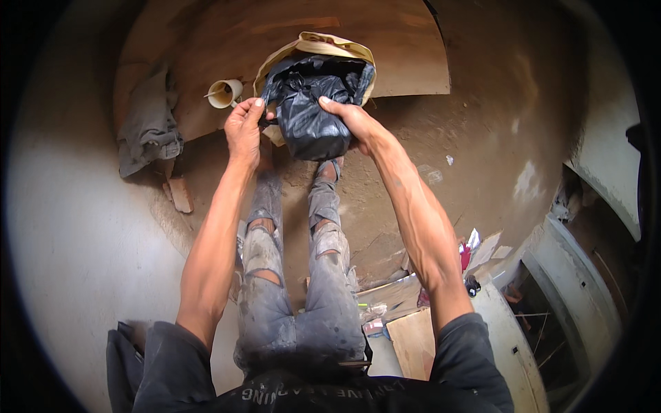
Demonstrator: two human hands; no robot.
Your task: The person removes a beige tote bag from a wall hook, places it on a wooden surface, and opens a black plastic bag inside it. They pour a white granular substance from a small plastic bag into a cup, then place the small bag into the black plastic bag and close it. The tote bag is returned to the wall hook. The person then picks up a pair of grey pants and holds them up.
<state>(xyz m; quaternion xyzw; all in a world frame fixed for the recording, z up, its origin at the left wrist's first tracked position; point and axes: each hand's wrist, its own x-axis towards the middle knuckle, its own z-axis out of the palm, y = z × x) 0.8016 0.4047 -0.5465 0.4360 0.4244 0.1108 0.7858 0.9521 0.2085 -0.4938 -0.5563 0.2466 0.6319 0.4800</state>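
Note:
A black plastic bag [313,120] bulges out of a cream-yellow sack [336,44], whose rim curves around it at the far side. My left hand [244,132] pinches the edge of the black plastic at the left, thumb up and fingers closed. On the right, my right hand [354,125] grips the bag with the thumb lying on top; its other fingers are hidden underneath. The bag hangs between both hands in front of my legs. What is inside it cannot be seen.
A brown board [406,65] lies beyond the sack. On it stands a white mug [234,88] with a stick in it, near a grey cloth [148,127]. A broken brick piece [180,195] rests at the left. Cardboard [413,341] and litter lie at lower right.

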